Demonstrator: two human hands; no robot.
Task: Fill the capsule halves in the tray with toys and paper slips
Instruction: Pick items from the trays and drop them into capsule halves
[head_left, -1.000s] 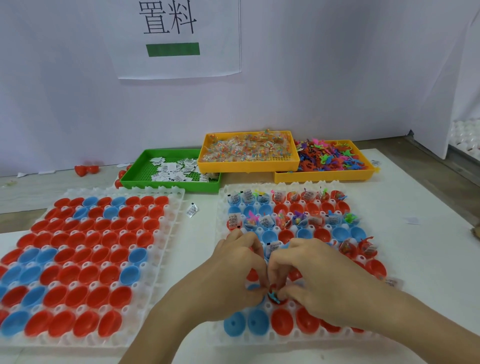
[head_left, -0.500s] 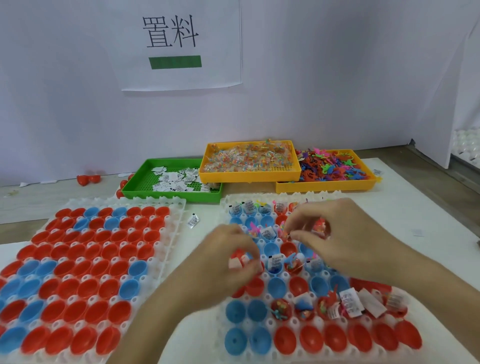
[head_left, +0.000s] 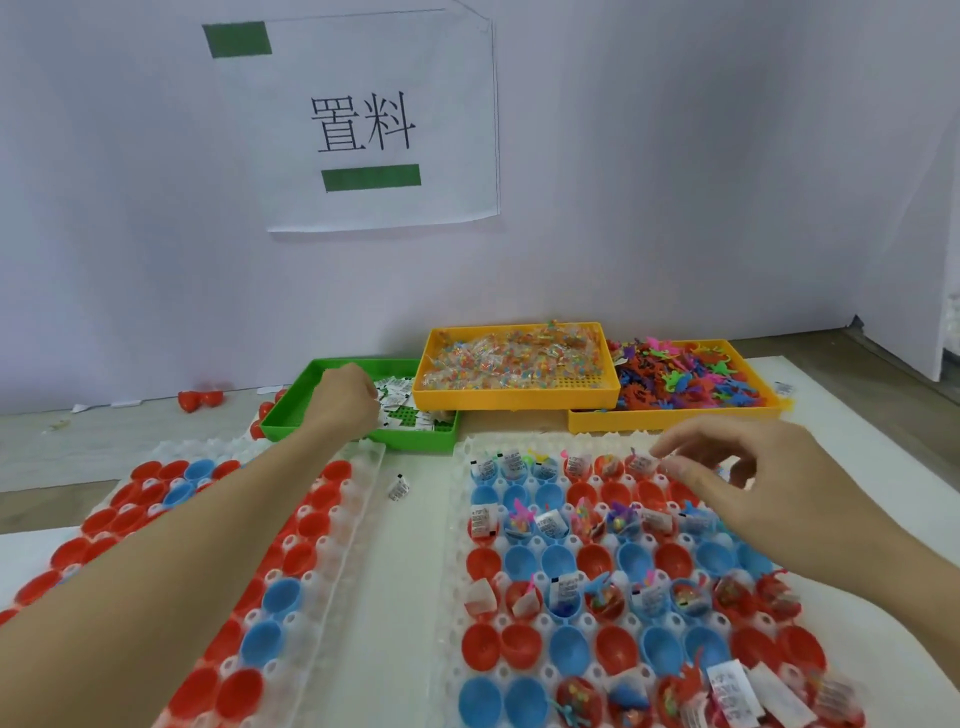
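Observation:
The right white tray (head_left: 451, 525) holds red and blue capsule halves; several rows contain small toys and paper slips, others are bare. My right hand (head_left: 753, 483) hovers over its far right rows, fingers loosely spread and holding nothing. My left hand (head_left: 345, 400) reaches across into the green tray (head_left: 291, 418), with its fingers curled down into the pile of white paper slips (head_left: 402, 402). What lies under its fingers is hidden.
A left white tray (head_left: 358, 499) of bare red and blue halves lies under my left forearm. Behind are an orange tray of packeted toys (head_left: 519, 402) and another of coloured plastic figures (head_left: 675, 422). One loose slip (head_left: 398, 488) lies between the trays. Red halves (head_left: 200, 400) sit by the wall.
My left hand left the right tray and reached forward into the green tray. My right hand moved to the tray's far right rows. The camera tilted up.

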